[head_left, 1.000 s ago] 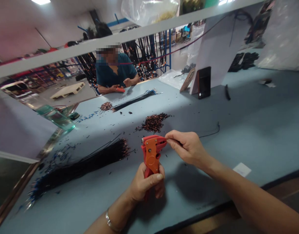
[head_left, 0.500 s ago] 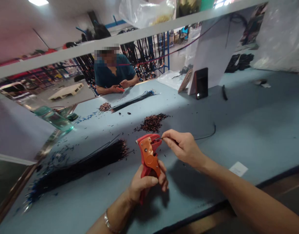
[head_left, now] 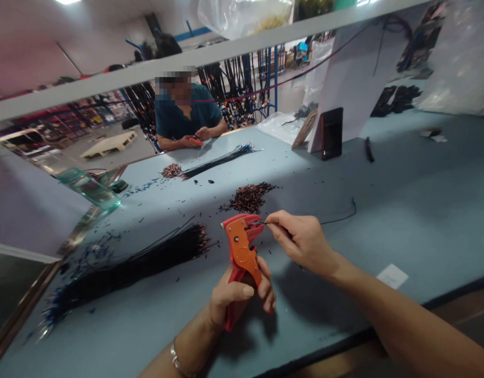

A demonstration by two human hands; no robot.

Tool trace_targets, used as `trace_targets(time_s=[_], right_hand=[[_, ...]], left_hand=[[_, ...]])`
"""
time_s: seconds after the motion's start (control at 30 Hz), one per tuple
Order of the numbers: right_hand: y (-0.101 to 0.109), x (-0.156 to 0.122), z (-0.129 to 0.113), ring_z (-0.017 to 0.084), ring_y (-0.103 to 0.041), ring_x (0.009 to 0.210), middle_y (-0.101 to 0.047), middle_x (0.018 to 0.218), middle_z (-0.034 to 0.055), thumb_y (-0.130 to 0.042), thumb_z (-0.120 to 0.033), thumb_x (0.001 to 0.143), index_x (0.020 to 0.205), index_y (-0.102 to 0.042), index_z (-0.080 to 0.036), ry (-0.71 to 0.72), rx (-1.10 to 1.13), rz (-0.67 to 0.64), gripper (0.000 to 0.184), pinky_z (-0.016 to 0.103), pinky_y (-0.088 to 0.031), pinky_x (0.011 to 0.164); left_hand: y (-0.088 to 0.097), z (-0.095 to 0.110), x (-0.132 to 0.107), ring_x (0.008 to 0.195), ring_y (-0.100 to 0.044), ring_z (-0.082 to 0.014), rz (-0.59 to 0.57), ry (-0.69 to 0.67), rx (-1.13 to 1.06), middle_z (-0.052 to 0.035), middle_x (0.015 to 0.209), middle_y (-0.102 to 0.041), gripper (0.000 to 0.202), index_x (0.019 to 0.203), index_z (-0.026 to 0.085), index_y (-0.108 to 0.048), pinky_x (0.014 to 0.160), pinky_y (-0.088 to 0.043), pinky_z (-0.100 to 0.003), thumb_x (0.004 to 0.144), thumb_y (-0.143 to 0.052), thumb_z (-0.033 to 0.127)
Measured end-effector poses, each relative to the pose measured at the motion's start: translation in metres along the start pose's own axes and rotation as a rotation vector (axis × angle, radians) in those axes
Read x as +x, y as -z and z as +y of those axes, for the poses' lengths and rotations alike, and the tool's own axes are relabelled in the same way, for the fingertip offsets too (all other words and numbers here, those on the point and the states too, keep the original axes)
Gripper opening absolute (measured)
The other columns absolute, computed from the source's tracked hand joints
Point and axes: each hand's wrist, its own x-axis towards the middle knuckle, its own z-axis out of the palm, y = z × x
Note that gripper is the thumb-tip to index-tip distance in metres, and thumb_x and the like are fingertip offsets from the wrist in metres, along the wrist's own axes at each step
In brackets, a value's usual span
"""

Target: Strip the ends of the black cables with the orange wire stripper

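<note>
My left hand [head_left: 242,294] is wrapped round the handles of a red and orange wire stripper [head_left: 242,242], held upright with its jaws toward the right. Between thumb and forefinger my right hand [head_left: 299,236] pinches a thin black wire [head_left: 340,219]. One end of that wire is at the stripper's jaws; whether the jaws grip it I cannot tell. The rest trails out to the right behind my hand and bends up at its tip. Just beyond the stripper lies a heap of short black and copper offcuts [head_left: 249,198]. To the left rests a thick bundle of black wires [head_left: 139,268].
Across the table a co-worker [head_left: 188,118] holds something red, near a smaller wire bundle [head_left: 220,161]. A phone [head_left: 331,134] leans on a white panel at the back. A greenish bottle [head_left: 92,190] lies tilted at left. A white paper [head_left: 392,276] lies right.
The whole view has shifted slightly, moving things a little to the right. Both hands keep nearly the same pose, with the wire end still at the stripper's jaws.
</note>
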Motion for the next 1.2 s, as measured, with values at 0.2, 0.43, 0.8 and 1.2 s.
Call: trace_targets(time_s=[0.2, 0.43, 0.8, 1.2], right_hand=[[0.001, 0.002, 0.009, 0.009, -0.048, 0.048, -0.055, 0.056, -0.0037, -0.048, -0.021, 0.092, 0.084, -0.063, -0.016, -0.124, -0.049, 0.017, 0.018, 0.021, -0.035, 0.053], [-0.003, 0.0, 0.004, 0.007, -0.044, 0.045, -0.052, 0.053, -0.0061, -0.05, -0.019, 0.089, 0.081, -0.063, -0.017, -0.091, 0.003, 0.001, 0.015, 0.02, -0.034, 0.052], [-0.014, -0.011, -0.002, 0.008, -0.053, 0.052, -0.063, 0.063, -0.0025, -0.048, -0.014, 0.09, 0.079, -0.063, -0.016, 0.186, -0.067, -0.079, 0.018, 0.023, -0.034, 0.053], [-0.01, -0.007, -0.008, 0.008, -0.045, 0.044, -0.058, 0.054, -0.0048, -0.047, -0.023, 0.092, 0.084, -0.059, -0.019, -0.185, 0.152, -0.229, 0.015, 0.021, -0.033, 0.05]], left_hand=[[0.0, 0.017, 0.002, 0.06, -0.054, -0.0149, 0.219, -0.223, -0.029, -0.0005, 0.067, -0.053, 0.029, 0.094, 0.012, -0.064, 0.067, -0.045, -0.034, 0.067, -0.058, 0.022], [0.007, 0.023, 0.005, 0.062, -0.055, -0.0153, 0.429, -0.272, -0.036, -0.0043, 0.076, -0.062, 0.03, 0.095, 0.014, -0.067, 0.07, -0.045, -0.035, 0.067, -0.058, 0.021], [0.005, 0.015, 0.004, 0.074, -0.06, -0.0192, 0.317, -0.273, 0.116, -0.0084, 0.109, -0.067, 0.037, 0.104, 0.018, -0.066, 0.071, -0.049, -0.038, 0.069, -0.056, 0.019], [0.002, 0.013, 0.005, 0.077, -0.06, -0.0201, 0.345, -0.275, 0.187, -0.0107, 0.12, -0.063, 0.041, 0.107, 0.018, -0.064, 0.07, -0.05, -0.039, 0.067, -0.058, 0.02]])
